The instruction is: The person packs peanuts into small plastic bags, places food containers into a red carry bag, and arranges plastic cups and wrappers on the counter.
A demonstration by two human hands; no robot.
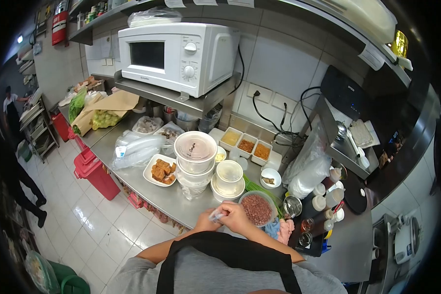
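Note:
My left hand point(207, 222) and my right hand point(235, 217) are close together at the counter's front edge, in front of my apron. Both have their fingers closed on a small crumpled piece of whitish, see-through plastic point(215, 215); its exact kind is unclear. Just right of my right hand stands a round tub of reddish-brown beans or similar bits point(257, 208). Stacked lidded plastic tubs point(229, 172) stand just beyond my hands. Left of them is a taller stack topped by a lidded tub with writing point(195, 146). A white dish of browned cubes point(160, 170) sits further left.
A microwave point(176, 58) stands on a shelf above the counter point(183, 208). Three food trays point(246, 145), green stalks point(254, 185) and a small white bowl point(270, 178) lie behind. Several bottles point(323, 208) crowd the right. A red bin point(95, 171) and a person point(11, 108) are left.

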